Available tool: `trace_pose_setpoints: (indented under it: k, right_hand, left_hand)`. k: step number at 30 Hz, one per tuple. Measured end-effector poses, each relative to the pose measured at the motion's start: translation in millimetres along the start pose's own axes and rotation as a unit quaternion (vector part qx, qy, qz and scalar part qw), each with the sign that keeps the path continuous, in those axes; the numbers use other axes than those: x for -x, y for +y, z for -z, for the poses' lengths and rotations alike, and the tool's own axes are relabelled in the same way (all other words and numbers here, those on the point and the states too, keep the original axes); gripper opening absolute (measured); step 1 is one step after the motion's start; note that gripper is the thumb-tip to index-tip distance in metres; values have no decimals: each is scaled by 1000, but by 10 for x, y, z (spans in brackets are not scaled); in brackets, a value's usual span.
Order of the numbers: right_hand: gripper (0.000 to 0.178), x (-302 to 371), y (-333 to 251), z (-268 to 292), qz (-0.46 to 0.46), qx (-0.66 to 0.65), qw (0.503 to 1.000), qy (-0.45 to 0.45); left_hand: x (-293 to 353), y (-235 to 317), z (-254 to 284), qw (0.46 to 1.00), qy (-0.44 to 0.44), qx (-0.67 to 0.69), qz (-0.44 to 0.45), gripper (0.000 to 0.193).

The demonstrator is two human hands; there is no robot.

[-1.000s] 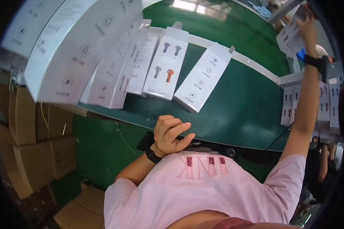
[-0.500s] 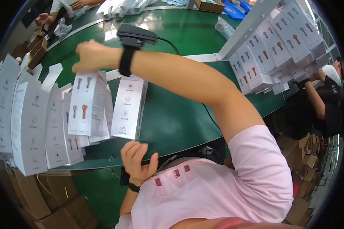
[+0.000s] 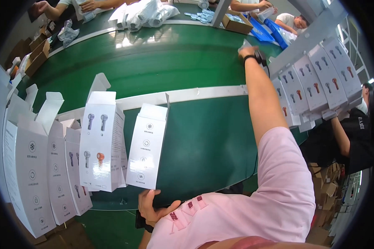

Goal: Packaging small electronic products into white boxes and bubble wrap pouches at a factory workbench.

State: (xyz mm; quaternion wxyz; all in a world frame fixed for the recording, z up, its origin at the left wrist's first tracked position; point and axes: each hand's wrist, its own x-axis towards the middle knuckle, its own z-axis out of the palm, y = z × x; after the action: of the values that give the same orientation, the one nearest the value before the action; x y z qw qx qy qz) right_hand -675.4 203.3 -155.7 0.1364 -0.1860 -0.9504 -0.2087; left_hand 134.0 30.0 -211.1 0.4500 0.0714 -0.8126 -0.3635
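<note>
My left hand [image 3: 152, 206] rests at the near table edge, thumb apart from its loosely bent fingers. It holds nothing, and its fingertips are at the bottom of a white box [image 3: 146, 147] with its top flaps up. My right arm stretches to the far right of the belt. There my right hand [image 3: 247, 52] closes on a clear plastic bag [image 3: 246, 43]; its contents are hidden. Left of the upright box stands another white box [image 3: 97, 145] with pictures of small handheld fans. More open white boxes [image 3: 32, 166] stand in a row to the left.
A grey metal post [image 3: 284, 56] rises beside stacked white fan boxes [image 3: 316, 79] at right. A white rail [image 3: 187, 93] separates the green belt [image 3: 153, 58] from the near table. Across are plastic bags [image 3: 143, 14], a cardboard box [image 3: 237, 24] and blue bins [image 3: 262, 31]. Co-workers stand beyond and at right.
My right hand has left the fan box at left and swung to the plastic bag at far right. My left hand stays at the table edge. The view has tilted upward.
</note>
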Motion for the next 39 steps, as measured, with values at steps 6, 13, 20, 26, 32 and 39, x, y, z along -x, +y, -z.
trace_pose_setpoints:
  k: [6,13,20,26,32,39]
  right_hand:
    - [85,1825,12,877,291,-265,903,-174]
    - [54,4082,1045,2192,603,-525,560,218]
    - [41,5305,2717,2035,725,-438,339,409]
    - [51,4918,3260,2121,782,-501,353,114]
    - [22,4714,3259,2390,694,-586,406,102]
    - [28,4958,3042,2296,693,-609,382,56]
  left_hand:
    - [76,209,8,999,25,-24,12,80]
    - [-171,553,190,885,-36,394,247,77]
    - [-645,893,-188,639,-95,670,366,82]
    - [-505,891,-186,772,-70,506,379,68]
    - [-686,921,-221,976,-138,94,140,65]
    - [-802,948,-194,988,-90,-12,126,73]
